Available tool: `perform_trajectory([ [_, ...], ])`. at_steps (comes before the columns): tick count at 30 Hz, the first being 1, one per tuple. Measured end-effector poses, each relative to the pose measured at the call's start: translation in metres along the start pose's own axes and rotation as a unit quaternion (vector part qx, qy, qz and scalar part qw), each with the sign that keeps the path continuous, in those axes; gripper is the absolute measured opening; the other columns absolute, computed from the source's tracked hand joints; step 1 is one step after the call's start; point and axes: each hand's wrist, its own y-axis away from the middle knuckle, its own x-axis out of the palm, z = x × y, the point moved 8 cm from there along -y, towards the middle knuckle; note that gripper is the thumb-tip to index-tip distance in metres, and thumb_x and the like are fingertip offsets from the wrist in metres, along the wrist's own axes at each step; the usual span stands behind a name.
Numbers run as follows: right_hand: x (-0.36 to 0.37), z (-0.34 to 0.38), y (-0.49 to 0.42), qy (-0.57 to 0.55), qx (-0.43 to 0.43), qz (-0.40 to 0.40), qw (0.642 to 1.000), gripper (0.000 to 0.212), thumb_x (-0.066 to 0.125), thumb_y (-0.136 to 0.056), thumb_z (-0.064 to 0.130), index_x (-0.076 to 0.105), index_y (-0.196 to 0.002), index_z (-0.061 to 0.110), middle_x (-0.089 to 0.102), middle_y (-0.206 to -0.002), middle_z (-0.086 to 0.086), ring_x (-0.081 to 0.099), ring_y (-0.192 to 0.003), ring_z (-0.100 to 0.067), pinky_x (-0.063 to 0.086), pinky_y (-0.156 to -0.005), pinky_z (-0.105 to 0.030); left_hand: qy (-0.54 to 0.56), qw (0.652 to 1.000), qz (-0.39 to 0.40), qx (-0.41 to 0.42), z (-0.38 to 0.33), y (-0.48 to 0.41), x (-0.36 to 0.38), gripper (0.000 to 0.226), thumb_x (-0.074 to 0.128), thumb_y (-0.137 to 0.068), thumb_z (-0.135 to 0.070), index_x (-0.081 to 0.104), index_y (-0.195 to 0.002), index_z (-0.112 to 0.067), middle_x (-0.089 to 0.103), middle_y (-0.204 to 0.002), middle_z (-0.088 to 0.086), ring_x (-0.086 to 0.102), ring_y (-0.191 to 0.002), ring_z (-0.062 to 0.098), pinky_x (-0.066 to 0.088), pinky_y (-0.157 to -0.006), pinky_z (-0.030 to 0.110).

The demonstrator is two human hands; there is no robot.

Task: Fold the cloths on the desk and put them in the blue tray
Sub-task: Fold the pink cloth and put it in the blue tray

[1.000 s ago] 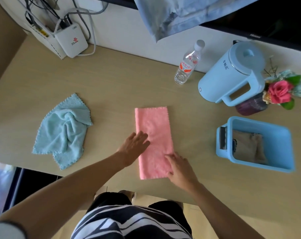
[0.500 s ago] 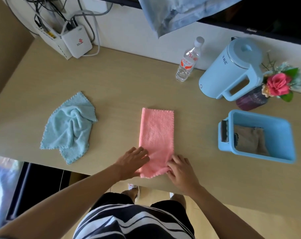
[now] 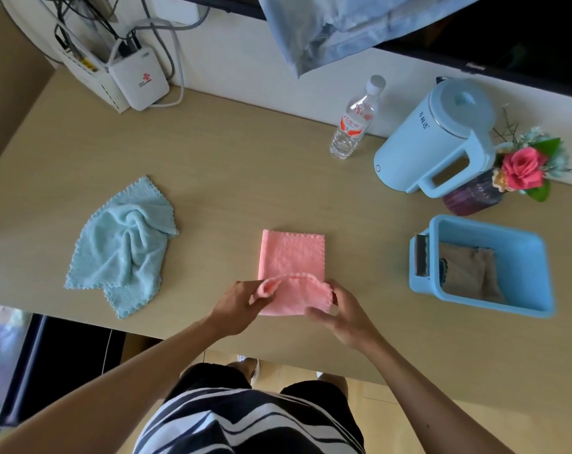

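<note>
A pink cloth (image 3: 291,257), folded into a narrow strip, lies in the middle of the desk (image 3: 245,178). Its near end is lifted and curled back over the strip. My left hand (image 3: 235,306) pinches the near left corner and my right hand (image 3: 340,312) pinches the near right corner. A light blue cloth (image 3: 120,247) lies crumpled on the desk to the left, untouched. The blue tray (image 3: 526,257) stands to the right with a folded brown cloth (image 3: 468,273) inside.
At the back right stand a water bottle (image 3: 353,122), a light blue kettle (image 3: 435,139) and a purple vase with flowers (image 3: 474,194). A white router with cables (image 3: 137,83) sits at the back left corner. The desk's near edge runs just below my hands.
Both hands slid from the middle of the pink strip to its near end, took hold of the two near corners and lifted that end up and away from me.
</note>
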Motion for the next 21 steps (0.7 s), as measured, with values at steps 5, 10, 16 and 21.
perform_trajectory([
  [5, -0.017, 0.017, -0.023, 0.012, -0.026, -0.064, 0.998, 0.013, 0.068, -0.091, 0.025, 0.061, -0.094, 0.014, 0.054, -0.071, 0.015, 0.050, -0.055, 0.006, 0.038, -0.056, -0.013, 0.045, 0.998, -0.019, -0.051, 0.003, -0.026, -0.018, 0.043, 0.053, -0.090, -0.048, 0.059, -0.078, -0.007, 0.052, -0.061, -0.003, 0.039, -0.052, 0.011, 0.030, -0.049, 0.030],
  [10, -0.034, 0.030, -0.056, 0.029, -0.003, -0.124, 0.992, 0.024, 0.066, -0.092, 0.022, 0.055, -0.079, 0.005, 0.045, -0.062, 0.002, 0.036, -0.051, -0.009, 0.027, -0.047, -0.021, 0.057, 0.992, -0.059, -0.100, 0.005, -0.060, -0.033, 0.041, 0.056, -0.086, -0.043, 0.060, -0.085, -0.002, 0.063, -0.072, 0.016, 0.050, -0.060, 0.024, 0.037, -0.052, 0.036],
  [16, -0.041, 0.023, -0.083, 0.088, 0.023, -0.113, 0.989, 0.025, 0.063, -0.094, 0.020, 0.048, -0.074, 0.023, 0.046, -0.062, 0.007, 0.038, -0.048, -0.007, 0.031, -0.043, -0.017, 0.036, 0.989, -0.079, -0.121, 0.007, -0.082, -0.036, 0.038, 0.072, -0.086, -0.013, 0.057, -0.120, -0.007, 0.064, -0.085, 0.002, 0.059, -0.069, 0.017, 0.050, -0.064, 0.031],
  [21, -0.046, 0.014, -0.088, 0.146, 0.034, -0.131, 0.980, 0.018, 0.067, -0.091, 0.023, 0.053, -0.100, 0.016, 0.054, -0.075, 0.008, 0.050, -0.059, -0.008, 0.034, -0.052, -0.022, -0.087, 0.987, -0.114, -0.074, 0.006, -0.078, -0.037, 0.055, 0.071, -0.083, -0.012, 0.046, -0.131, -0.012, 0.061, -0.105, 0.008, 0.060, -0.089, 0.023, 0.057, -0.077, 0.043],
])
